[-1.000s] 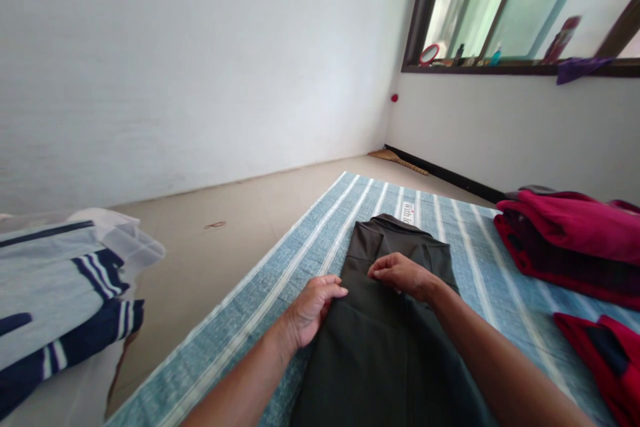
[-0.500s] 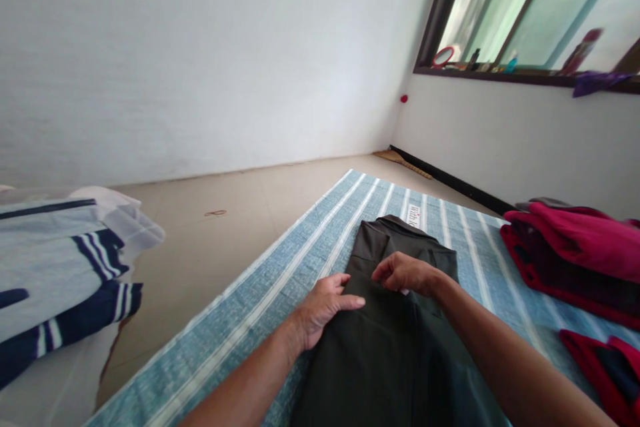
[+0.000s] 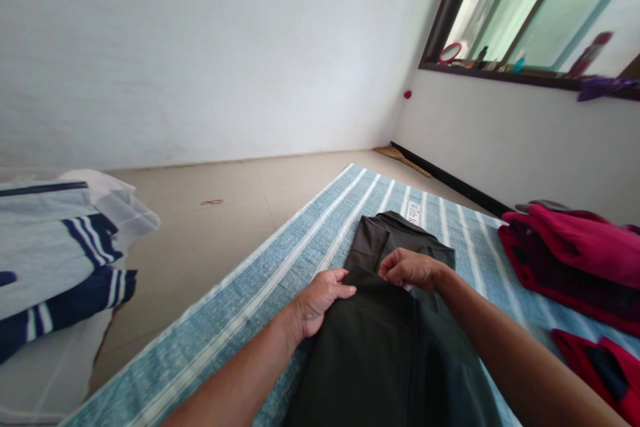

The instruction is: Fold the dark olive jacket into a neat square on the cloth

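White-walled room, striped blue mat (image 3: 280,280) on floor. One dark garment (image 3: 395,347) lies lengthwise on mat, smooth. Left hand (image 3: 320,300) flat, open on its edge; right hand (image 3: 410,268) pinches a fold. Two red piles (image 3: 575,260) right.

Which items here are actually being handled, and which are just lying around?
In hand: dark garment, left hand, right hand, striped mat.
Lying about: red clothes pile, striped blue-and-grey clothes, items on window sill.

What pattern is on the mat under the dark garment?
Blue-teal mat with white lengthwise stripes, clearest in the head view beside the left hand.
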The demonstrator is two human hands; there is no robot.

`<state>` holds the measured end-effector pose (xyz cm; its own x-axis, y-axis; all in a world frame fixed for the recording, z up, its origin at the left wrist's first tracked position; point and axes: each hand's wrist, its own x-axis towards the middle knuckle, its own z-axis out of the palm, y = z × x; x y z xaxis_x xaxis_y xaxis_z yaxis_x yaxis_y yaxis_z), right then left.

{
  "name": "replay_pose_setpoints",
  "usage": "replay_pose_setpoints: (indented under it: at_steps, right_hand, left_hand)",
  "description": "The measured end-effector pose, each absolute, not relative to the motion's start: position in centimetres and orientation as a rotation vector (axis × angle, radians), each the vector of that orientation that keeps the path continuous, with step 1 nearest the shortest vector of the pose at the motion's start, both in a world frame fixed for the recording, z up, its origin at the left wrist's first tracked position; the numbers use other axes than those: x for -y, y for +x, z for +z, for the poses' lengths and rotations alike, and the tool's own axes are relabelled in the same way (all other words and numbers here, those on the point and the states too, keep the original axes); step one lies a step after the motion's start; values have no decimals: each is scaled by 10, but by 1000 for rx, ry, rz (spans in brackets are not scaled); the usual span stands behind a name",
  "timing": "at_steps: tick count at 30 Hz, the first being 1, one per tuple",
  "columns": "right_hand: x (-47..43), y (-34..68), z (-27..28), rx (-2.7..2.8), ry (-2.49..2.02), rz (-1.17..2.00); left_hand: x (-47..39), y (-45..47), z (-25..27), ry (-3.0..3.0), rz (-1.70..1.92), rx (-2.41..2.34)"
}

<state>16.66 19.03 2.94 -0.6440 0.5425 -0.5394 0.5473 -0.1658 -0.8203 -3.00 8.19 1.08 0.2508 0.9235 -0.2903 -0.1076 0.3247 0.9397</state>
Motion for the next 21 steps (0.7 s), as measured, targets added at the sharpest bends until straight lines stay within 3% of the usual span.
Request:
replay_pose_setpoints:
  at_steps: [7,21]
  right_hand:
    - [-192,169,29,-1974,1353,-1956]
    - [-194,169,26,-1964,1387,-1977]
  left_hand:
    - [-102,-28,16,1485,911,-1352]
    - [-129,-16,24,2322,510,-1265]
